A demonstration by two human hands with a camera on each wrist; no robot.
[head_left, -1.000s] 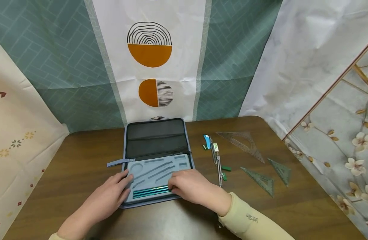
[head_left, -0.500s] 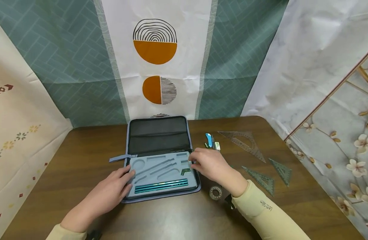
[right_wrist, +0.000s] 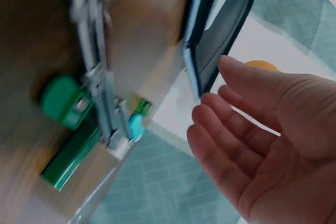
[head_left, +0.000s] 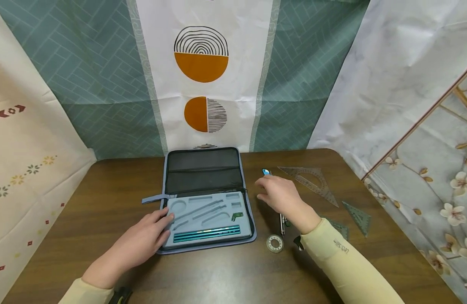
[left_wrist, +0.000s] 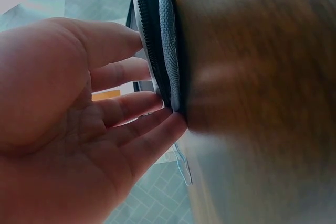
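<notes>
Several teal pencils [head_left: 206, 233] lie side by side in the long slot at the near side of the grey-blue tray [head_left: 245, 223], which sits in the unzipped case [head_left: 206, 246] on the bench [head_left: 203, 278]. The case's black lid [head_left: 203, 179] is turned back toward the hanging cloth [head_left: 241, 84]. We also see a dark green patch [head_left: 237, 216] in 1 recess at the tray's right, too small for us to identify. Our left hand [head_left: 143, 238] touches the left edge of the case with relaxed, slightly spread fingers. Our right hand [head_left: 282, 196] hangs over the bench just right of the case, well apart from the left hand, its fingers loosely curved around nothing. Near it we find a metal compass [right_wrist: 88, 35], a green box [right_wrist: 73, 156] and a round green piece [right_wrist: 62, 100], with a light blue item [right_wrist: 137, 126] just beside a small green piece [right_wrist: 143, 106]. Nearer us lies a pale ring-shaped disc [head_left: 269, 243]. Farther right we have 1 large clear set square [head_left: 326, 188] and 1 smaller green set square [head_left: 356, 216], while another green piece [head_left: 341, 229], also flat on the bench, is partly hidden behind our right sleeve [head_left: 343, 253]
</notes>
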